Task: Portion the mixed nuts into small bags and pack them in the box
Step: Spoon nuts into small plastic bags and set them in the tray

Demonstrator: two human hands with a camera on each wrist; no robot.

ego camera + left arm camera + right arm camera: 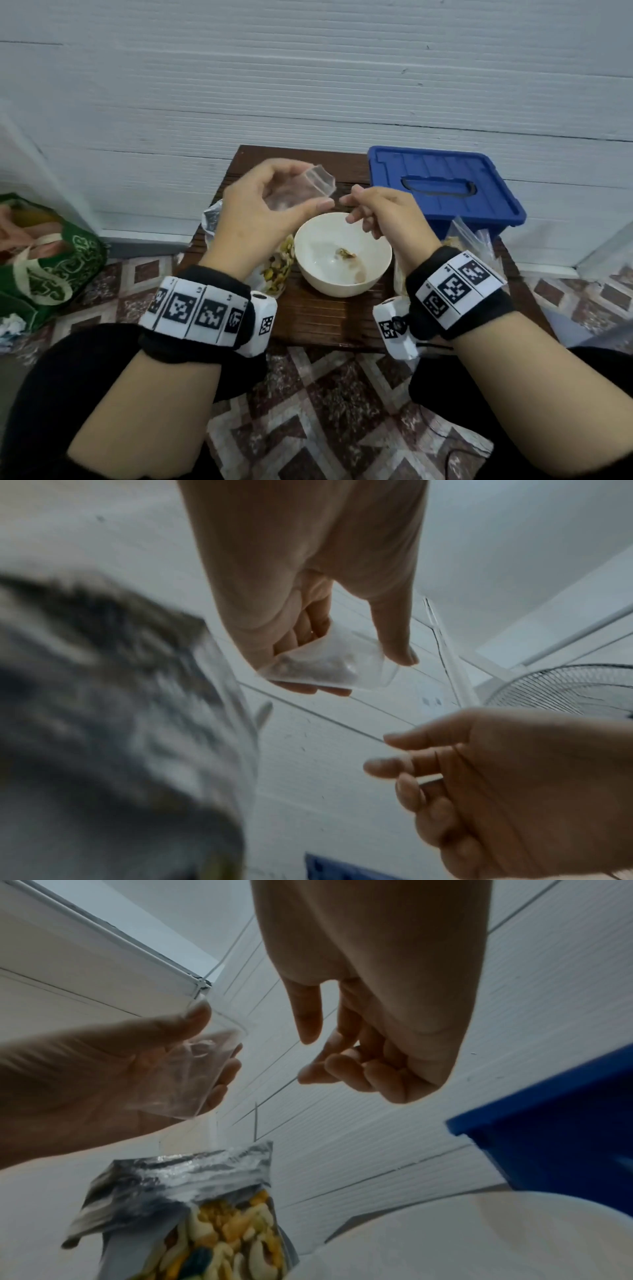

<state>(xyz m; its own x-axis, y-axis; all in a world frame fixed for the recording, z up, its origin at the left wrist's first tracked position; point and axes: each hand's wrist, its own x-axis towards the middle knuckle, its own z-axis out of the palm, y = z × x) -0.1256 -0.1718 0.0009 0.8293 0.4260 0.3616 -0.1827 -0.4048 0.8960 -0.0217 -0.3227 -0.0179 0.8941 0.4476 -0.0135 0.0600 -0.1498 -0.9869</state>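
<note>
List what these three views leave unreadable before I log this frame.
- Right hand: fingers curl inward in every view; a pinched nut cannot be confirmed.
- Small bag in the left hand: clear and crumpled; contents unreadable, and blurred in the left wrist view.
- Blue box: lid on, inside hidden.
- Filled bags: count hidden behind the right wrist.
- Bowl: residue too small to identify.
</note>
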